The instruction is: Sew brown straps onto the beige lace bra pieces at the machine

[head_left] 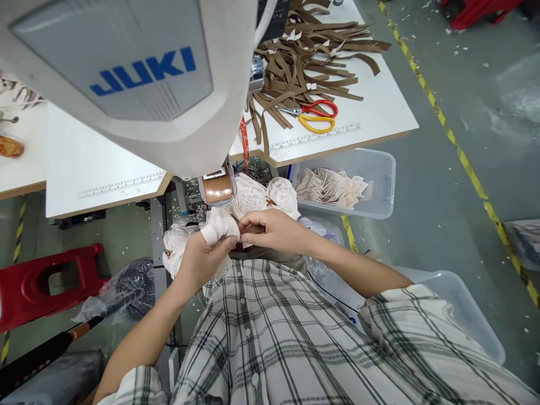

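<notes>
Head view: left hand [202, 260] and right hand [272, 229] close together under the sewing machine [139, 79], fingers of both pinched on one white lace piece [221, 224], off the surface, in front of its near edge. Looks like early work, nothing sewn yet. Counted: one pair of scissors [314, 115] by the right near corner, many brown strips [307, 62], two clear bins [371, 180].

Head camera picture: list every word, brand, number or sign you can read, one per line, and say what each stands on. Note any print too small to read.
"JUKI" in blue capitals, on the grey panel of the sewing machine head.
Ruler strip along the left table edge: markings too small to read.
Ruler strip along the right table edge, near the scissors: markings too small to read.
No other text is legible.
</notes>
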`<state>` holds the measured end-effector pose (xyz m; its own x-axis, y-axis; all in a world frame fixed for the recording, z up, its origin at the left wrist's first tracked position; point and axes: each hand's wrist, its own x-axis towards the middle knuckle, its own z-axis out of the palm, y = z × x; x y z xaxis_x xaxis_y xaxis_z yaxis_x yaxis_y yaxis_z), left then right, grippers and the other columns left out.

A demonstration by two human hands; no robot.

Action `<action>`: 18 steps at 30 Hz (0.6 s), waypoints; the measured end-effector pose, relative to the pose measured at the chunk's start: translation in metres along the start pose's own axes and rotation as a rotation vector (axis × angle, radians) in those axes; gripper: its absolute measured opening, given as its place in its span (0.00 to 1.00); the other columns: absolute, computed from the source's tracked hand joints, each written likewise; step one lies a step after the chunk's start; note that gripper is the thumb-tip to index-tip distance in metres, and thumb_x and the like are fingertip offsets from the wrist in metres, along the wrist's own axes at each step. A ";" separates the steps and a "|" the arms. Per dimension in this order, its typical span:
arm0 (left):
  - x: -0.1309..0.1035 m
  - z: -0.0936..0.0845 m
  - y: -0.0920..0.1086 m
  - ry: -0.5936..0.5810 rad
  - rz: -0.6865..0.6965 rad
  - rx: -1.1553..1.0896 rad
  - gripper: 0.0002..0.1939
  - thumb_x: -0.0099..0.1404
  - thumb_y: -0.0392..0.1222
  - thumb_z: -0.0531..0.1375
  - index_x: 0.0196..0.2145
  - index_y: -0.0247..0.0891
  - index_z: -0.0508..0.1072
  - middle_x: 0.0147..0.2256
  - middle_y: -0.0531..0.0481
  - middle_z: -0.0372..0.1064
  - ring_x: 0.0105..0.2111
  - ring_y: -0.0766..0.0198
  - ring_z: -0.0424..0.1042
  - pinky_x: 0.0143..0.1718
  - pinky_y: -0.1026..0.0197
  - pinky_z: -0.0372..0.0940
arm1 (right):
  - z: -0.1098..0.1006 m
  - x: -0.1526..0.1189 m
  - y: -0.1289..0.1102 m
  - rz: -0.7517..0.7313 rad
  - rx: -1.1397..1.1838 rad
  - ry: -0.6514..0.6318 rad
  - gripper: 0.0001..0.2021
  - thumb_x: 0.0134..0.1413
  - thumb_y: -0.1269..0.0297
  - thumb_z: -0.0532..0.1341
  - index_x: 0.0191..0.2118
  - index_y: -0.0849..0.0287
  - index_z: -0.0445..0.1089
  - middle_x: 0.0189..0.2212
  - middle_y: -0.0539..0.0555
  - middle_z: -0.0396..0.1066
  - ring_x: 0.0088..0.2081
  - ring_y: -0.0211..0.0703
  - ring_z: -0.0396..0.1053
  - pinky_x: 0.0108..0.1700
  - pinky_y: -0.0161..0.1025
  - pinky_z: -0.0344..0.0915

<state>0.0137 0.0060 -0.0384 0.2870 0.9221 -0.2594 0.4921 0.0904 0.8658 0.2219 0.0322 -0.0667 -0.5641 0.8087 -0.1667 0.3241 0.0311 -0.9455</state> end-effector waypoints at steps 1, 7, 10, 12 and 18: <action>0.001 0.000 -0.001 -0.005 -0.014 -0.010 0.11 0.65 0.45 0.60 0.29 0.35 0.74 0.27 0.52 0.71 0.29 0.65 0.67 0.32 0.65 0.61 | -0.001 0.001 0.001 0.002 -0.013 -0.001 0.03 0.55 0.65 0.63 0.36 0.57 0.72 0.26 0.45 0.69 0.29 0.35 0.64 0.33 0.33 0.56; 0.010 0.000 -0.006 -0.042 -0.082 -0.089 0.14 0.64 0.48 0.63 0.27 0.35 0.73 0.26 0.53 0.68 0.28 0.67 0.64 0.31 0.66 0.60 | 0.001 0.006 0.008 0.123 0.305 -0.068 0.08 0.54 0.61 0.62 0.32 0.61 0.72 0.22 0.44 0.60 0.25 0.32 0.54 0.29 0.33 0.51; 0.014 0.003 -0.006 -0.035 -0.107 -0.150 0.16 0.63 0.49 0.63 0.26 0.34 0.72 0.24 0.54 0.67 0.26 0.69 0.62 0.29 0.67 0.58 | 0.004 0.005 0.012 0.186 0.493 -0.080 0.10 0.53 0.58 0.63 0.33 0.61 0.72 0.22 0.44 0.59 0.24 0.31 0.52 0.29 0.33 0.50; 0.015 0.006 -0.004 -0.007 -0.118 -0.184 0.16 0.63 0.49 0.64 0.25 0.34 0.71 0.24 0.54 0.67 0.26 0.69 0.63 0.29 0.67 0.59 | 0.006 0.004 0.013 0.203 0.540 -0.058 0.11 0.52 0.56 0.64 0.33 0.61 0.72 0.22 0.43 0.57 0.24 0.32 0.51 0.29 0.33 0.50; 0.014 0.015 0.008 0.152 -0.213 -0.338 0.13 0.60 0.47 0.66 0.28 0.35 0.72 0.23 0.55 0.68 0.25 0.68 0.66 0.28 0.67 0.62 | 0.007 0.002 0.006 0.105 0.254 0.085 0.11 0.56 0.56 0.61 0.32 0.60 0.71 0.23 0.44 0.55 0.27 0.33 0.54 0.30 0.34 0.51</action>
<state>0.0341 0.0142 -0.0419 0.0708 0.9123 -0.4032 0.2230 0.3795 0.8979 0.2178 0.0298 -0.0744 -0.4686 0.8463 -0.2535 0.1704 -0.1950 -0.9659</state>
